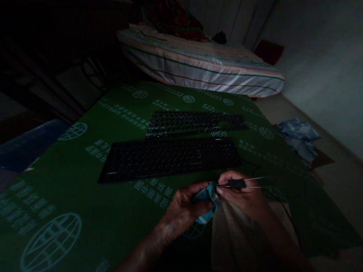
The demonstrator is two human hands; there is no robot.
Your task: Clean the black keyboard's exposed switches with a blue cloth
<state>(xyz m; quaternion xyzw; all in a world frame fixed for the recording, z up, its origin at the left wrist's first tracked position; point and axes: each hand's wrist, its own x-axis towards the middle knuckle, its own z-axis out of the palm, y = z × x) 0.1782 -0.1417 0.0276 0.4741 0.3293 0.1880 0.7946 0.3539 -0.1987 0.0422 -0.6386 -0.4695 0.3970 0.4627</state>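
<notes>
My left hand (pixel 184 207) pinches a small blue cloth (pixel 204 218) between thumb and fingers, just in front of the keyboard. My right hand (pixel 241 196) grips what looks like a wire keycap puller (pixel 236 183), with a black middle piece and thin metal wires. One end of it meets the cloth at my left fingertips; the other wires stick out to the right. Behind my hands lies a black keyboard (pixel 167 160), apparently with its keycaps off. Rows of loose black keycaps (pixel 184 121) are laid out beyond it.
A green printed cover (pixel 113 211) lies over the table. The keyboard's cable (pixel 283 207) runs along the right side. Past the far edge stands a bed (pixel 204 71) with a striped sheet. Crumpled blue-white cloth (pixel 297 132) lies at the right. The room is dim.
</notes>
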